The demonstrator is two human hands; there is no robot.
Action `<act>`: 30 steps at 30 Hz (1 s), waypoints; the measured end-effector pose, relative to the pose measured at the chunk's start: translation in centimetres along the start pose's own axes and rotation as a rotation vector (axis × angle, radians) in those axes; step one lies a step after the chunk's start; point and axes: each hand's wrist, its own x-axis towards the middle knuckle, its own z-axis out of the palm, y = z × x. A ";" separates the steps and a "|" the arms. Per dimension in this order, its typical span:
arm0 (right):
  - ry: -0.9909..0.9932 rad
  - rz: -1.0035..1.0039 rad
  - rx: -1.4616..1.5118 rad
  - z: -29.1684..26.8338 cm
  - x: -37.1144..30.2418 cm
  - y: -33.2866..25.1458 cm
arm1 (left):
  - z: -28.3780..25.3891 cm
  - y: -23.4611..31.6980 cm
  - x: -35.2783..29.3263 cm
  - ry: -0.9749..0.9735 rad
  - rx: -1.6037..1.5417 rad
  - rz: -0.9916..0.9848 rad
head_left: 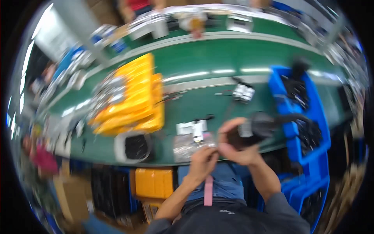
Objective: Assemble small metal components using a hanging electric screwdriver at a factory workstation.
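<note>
Two bare hands meet near the bench's front edge, above the lap; the left hand (203, 163) has its fingers bent together at the lower right of a clear bag (182, 150), its fingertips just beside the right hand (239, 154); whether the left pinches anything, I cannot tell; the right hand curves around the left end of a black device (260, 126), which lies across its palm and hides part of it; whether the fingers clamp on it, blur keeps me from telling; a thick black cord (296, 117) runs from the device to the right, over a blue bin (291, 134) of dark parts.

The bag lies flat on the green bench (194, 102), to the left of the right hand and just beyond the left; white pieces (191, 128) lie at its far edge; well to the left stands a white tub (121, 150) with black contents; beyond that, yellow packs (136, 97) are piled; a small white unit (243, 93) with wires lies beyond the right hand; farthest off, a person in red (138, 4) is at another bench.
</note>
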 end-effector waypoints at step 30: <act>0.140 -0.016 -0.219 0.4 1.2 -1.4 | 1.5 -1.3 0.4 0.107 0.137 0.130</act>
